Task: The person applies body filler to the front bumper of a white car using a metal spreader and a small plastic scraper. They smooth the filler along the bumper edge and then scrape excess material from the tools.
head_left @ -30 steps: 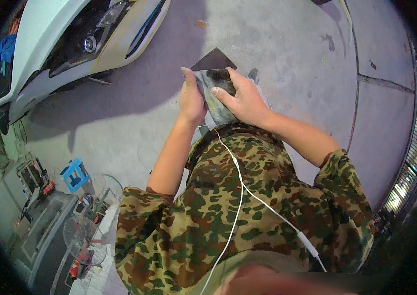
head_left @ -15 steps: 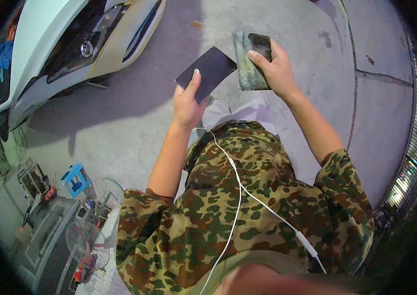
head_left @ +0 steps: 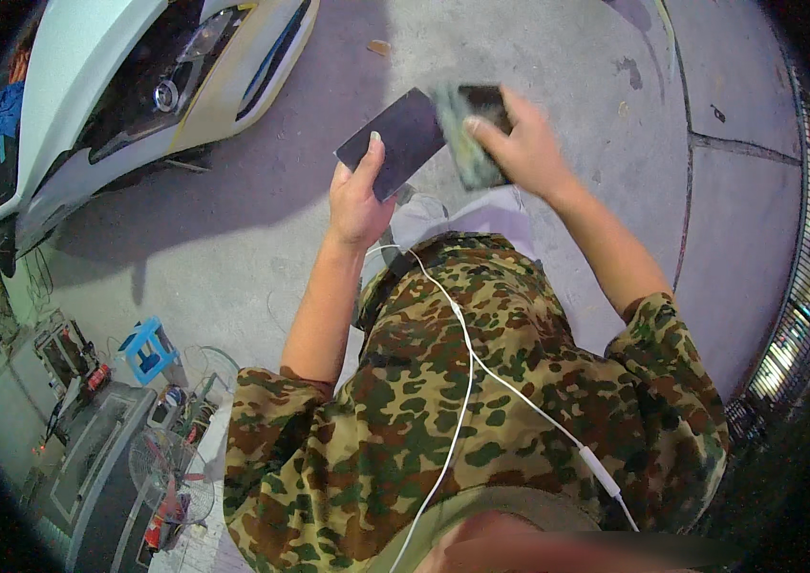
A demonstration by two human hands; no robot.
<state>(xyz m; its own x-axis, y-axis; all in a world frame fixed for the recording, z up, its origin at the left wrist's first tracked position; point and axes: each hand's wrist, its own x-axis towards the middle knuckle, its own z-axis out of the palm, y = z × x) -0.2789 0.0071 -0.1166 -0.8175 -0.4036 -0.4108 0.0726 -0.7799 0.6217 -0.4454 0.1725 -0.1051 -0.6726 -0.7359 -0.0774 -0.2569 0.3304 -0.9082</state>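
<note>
My left hand (head_left: 357, 202) is closed on a thin, dark grey rectangular sheet (head_left: 407, 148), thumb lying across its top face. It looks like sandpaper, but I cannot be sure. Just to its right, my right hand (head_left: 529, 148) grips a flat rectangular slab (head_left: 475, 164), smudged pale green and white with a black part near the fingers. Motion blurs the slab, and its exact kind is not clear. Its left edge comes close to the sheet's right end; whether they touch I cannot tell.
At upper left stands a white vehicle front (head_left: 75, 57) with a headlight (head_left: 166, 94) and a beige-covered strip. A blue stool-like frame (head_left: 149, 351) and a caged fan (head_left: 161, 463) are at lower left. A white cable (head_left: 470, 382) hangs down my camouflage shirt.
My right hand has moved left and slightly down with the slab, toward the sheet. My left hand has shifted slightly left, still holding the sheet.
</note>
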